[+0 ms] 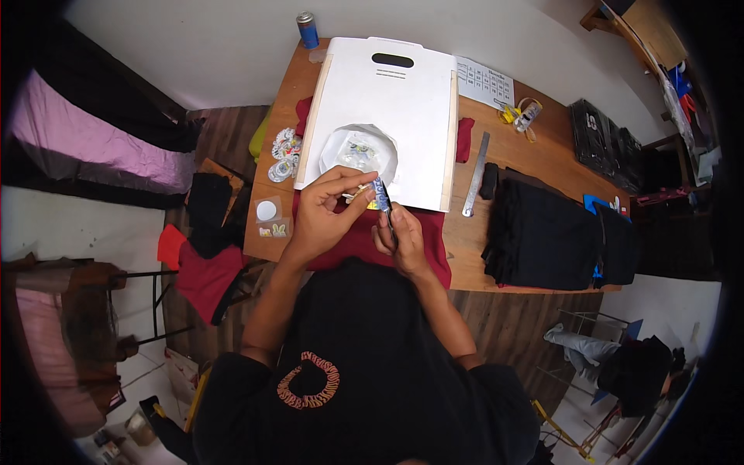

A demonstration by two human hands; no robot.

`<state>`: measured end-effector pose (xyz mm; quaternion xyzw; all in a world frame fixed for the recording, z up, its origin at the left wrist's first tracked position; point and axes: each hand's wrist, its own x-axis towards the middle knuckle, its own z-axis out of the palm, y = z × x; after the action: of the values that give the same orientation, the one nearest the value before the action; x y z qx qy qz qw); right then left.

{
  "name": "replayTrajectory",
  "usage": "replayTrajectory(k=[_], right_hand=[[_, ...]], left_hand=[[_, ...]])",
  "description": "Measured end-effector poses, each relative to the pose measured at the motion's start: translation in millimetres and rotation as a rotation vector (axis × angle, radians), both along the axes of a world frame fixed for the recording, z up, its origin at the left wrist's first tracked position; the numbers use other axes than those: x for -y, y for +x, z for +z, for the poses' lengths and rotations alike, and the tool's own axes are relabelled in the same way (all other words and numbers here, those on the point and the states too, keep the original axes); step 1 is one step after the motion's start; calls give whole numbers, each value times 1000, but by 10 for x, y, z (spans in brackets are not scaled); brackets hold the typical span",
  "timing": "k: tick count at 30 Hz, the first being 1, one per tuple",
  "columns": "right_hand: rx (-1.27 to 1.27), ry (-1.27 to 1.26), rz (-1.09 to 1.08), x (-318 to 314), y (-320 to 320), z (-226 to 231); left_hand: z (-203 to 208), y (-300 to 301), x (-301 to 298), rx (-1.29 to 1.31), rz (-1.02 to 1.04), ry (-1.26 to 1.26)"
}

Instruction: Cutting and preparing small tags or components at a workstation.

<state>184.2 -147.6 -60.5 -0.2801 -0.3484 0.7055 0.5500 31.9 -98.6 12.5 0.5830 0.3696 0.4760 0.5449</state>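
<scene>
My left hand (322, 213) pinches a small flat piece with a blue and yellow print (380, 192) between thumb and fingertips. In my right hand (404, 240) is a slim dark tool (389, 211), possibly small scissors; its narrow end lies against the printed piece. Both hands are over the near edge of a white board (418, 101) with a slot-shaped handle hole. Just beyond my left fingers, a white many-sided shallow container (329, 153) on the board holds clear scraps with bits of print. Dark red cloth (426, 240) shows beneath the board.
The wooden table (473, 248) carries round printed patches (284, 155) and small clear packets (267, 211) at left. Rightward lie a metal ruler (477, 174), folded black cloth (539, 232), a printed sheet (487, 81) and a tape roll (528, 115). A blue can (308, 31) stands at the far left corner.
</scene>
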Motion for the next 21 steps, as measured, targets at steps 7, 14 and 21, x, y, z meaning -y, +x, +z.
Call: replayTrajectory(k=[7, 14, 21], right_hand=[[-11, 0, -11, -15, -5, 56], [19, -23, -28, -10, -4, 31], [10, -26, -31, -25, -1, 111]], left_hand=[[-21, -3, -5, -31, -12, 24], [-29, 12, -7, -6, -11, 3], [-10, 8, -4, -16, -40, 6]])
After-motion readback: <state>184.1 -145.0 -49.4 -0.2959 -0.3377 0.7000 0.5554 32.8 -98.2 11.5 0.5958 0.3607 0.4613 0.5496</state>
